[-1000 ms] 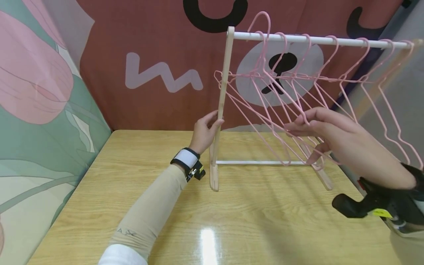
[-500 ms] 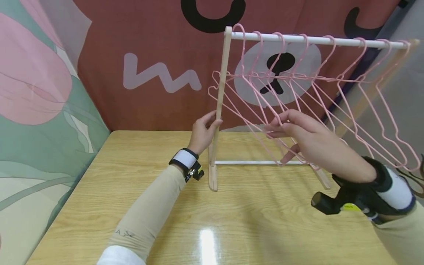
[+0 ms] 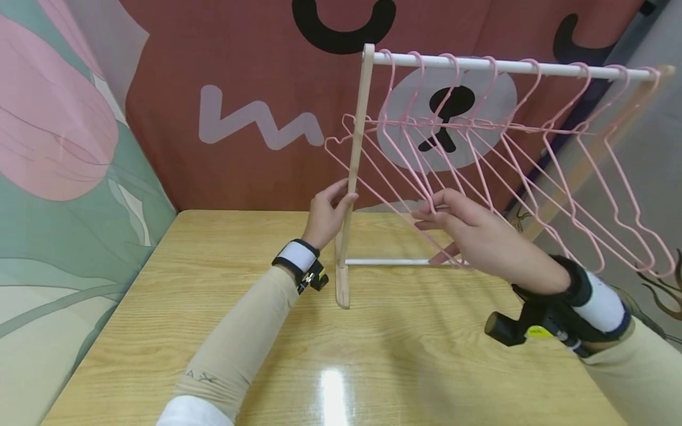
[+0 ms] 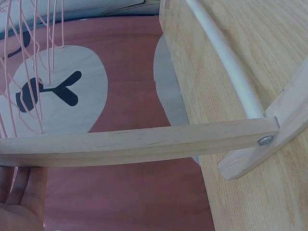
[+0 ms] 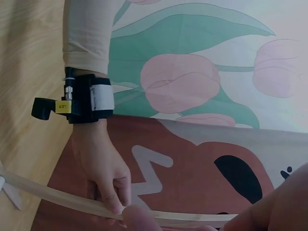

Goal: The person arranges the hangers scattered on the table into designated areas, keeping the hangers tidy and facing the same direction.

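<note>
A small clothes rack has a light wooden end post (image 3: 359,124) and a white top rail (image 3: 559,69). My left hand (image 3: 326,218) grips the post partway up, thumb on the near side. In the left wrist view, its fingers (image 4: 33,192) lie against the post. Several pink hangers hang by their hooks along the rail. The leftmost pink hanger (image 3: 393,71) has its hook over the rail close to the post, and my right hand (image 3: 474,234) pinches its lower right end. In the right wrist view the right hand (image 5: 274,207) is cut off at the lower corner.
The rack's foot (image 3: 343,290) stands on a wooden table (image 3: 240,331), with a white lower bar (image 3: 383,261) joining the ends. Behind hangs a reddish-brown printed cloth (image 3: 256,177); a floral cloth (image 3: 58,236) covers the left side.
The leftmost hanger's hook has come down from above the rail onto it, near the post. My right hand has moved left and slightly down with it. The left hand stays on the post.
</note>
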`<control>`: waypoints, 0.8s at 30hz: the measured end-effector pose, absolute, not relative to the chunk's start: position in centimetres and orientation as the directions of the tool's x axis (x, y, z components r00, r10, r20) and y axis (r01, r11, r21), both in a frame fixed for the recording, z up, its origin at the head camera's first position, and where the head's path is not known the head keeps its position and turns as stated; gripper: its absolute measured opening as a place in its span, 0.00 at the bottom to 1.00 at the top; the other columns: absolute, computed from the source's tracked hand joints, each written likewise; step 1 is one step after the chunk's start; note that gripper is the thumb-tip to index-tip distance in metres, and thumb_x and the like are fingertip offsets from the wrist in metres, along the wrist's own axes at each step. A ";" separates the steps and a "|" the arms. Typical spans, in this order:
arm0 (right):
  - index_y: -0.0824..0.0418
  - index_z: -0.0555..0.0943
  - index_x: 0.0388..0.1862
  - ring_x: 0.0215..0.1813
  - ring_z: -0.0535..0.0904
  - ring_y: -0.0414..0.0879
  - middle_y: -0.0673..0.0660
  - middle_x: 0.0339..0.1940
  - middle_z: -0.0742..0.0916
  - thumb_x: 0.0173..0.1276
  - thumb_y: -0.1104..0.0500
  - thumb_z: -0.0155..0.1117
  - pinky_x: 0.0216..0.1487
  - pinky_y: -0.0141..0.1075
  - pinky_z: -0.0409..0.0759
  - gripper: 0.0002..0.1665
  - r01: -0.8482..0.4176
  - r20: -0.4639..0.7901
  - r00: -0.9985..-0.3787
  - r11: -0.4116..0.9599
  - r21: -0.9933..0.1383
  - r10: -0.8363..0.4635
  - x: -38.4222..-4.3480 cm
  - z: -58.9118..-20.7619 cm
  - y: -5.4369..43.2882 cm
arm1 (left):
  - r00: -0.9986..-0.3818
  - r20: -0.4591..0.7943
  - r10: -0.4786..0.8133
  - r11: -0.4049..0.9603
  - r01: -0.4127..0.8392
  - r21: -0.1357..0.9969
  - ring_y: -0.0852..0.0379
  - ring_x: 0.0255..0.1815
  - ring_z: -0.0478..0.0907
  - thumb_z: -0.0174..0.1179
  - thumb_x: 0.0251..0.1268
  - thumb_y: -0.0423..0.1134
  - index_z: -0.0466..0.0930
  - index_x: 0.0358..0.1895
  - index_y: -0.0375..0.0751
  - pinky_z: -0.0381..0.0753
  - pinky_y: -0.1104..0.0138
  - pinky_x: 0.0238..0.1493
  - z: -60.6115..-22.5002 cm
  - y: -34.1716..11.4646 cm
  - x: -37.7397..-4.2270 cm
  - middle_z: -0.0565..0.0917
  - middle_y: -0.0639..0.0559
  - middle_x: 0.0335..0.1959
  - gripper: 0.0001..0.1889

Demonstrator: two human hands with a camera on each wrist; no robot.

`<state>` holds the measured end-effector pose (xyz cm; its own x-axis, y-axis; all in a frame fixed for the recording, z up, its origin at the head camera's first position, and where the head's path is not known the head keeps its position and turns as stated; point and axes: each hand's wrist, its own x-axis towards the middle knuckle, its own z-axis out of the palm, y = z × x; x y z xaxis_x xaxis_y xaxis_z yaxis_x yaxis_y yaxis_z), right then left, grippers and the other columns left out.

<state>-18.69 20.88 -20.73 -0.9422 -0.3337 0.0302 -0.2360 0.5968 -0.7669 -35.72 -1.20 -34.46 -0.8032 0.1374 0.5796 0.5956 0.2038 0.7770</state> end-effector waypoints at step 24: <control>0.66 0.53 0.80 0.68 0.73 0.66 0.73 0.70 0.72 0.81 0.68 0.51 0.41 0.39 0.87 0.34 -0.380 0.114 -0.886 0.566 -0.732 -0.449 -18.6 -23.5 21.1 | -0.790 0.597 0.139 0.198 0.612 0.765 0.47 0.46 0.86 0.61 0.75 0.38 0.78 0.67 0.36 0.85 0.54 0.47 -34.5 -1.2 -36.0 0.88 0.39 0.48 0.21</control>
<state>-18.62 21.14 -23.47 -0.8863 -0.4490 0.1136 -0.3805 0.5658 -0.7315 -35.97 -1.19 -34.53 -0.7904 0.1385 0.5967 0.6124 0.1979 0.7654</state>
